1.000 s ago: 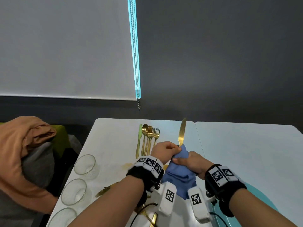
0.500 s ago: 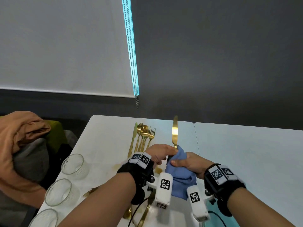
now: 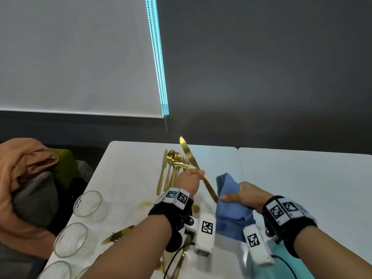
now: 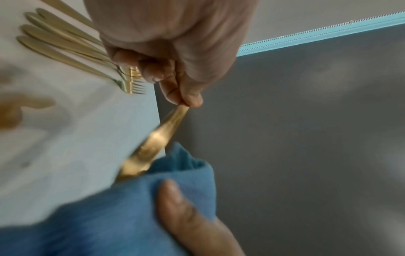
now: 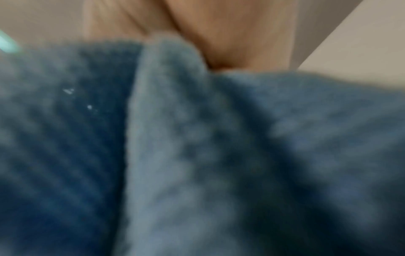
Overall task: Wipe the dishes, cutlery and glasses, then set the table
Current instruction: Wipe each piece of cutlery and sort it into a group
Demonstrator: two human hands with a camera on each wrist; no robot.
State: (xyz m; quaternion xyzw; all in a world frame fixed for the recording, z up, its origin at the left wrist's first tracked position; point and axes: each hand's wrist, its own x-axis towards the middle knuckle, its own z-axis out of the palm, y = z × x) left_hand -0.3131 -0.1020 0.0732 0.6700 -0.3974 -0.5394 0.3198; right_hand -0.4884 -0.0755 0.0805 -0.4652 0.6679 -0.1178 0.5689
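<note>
My left hand pinches a gold knife at mid-length and holds it above the white table, tip tilted up and to the left. The knife's lower end meets a fold of the blue cloth. My right hand grips that bunched cloth, thumb on top. The right wrist view shows only the blurred cloth. A row of gold cutlery lies on the table behind my left hand.
Three clear glasses stand along the table's left edge. More gold cutlery lies under my left forearm. Brown stains mark the tabletop. A teal plate sits at bottom right. Clothes are heaped on the left seat.
The knife has tipped from upright to leaning left. My right hand has drawn the cloth down and to the right, off the blade, to the knife's lower end.
</note>
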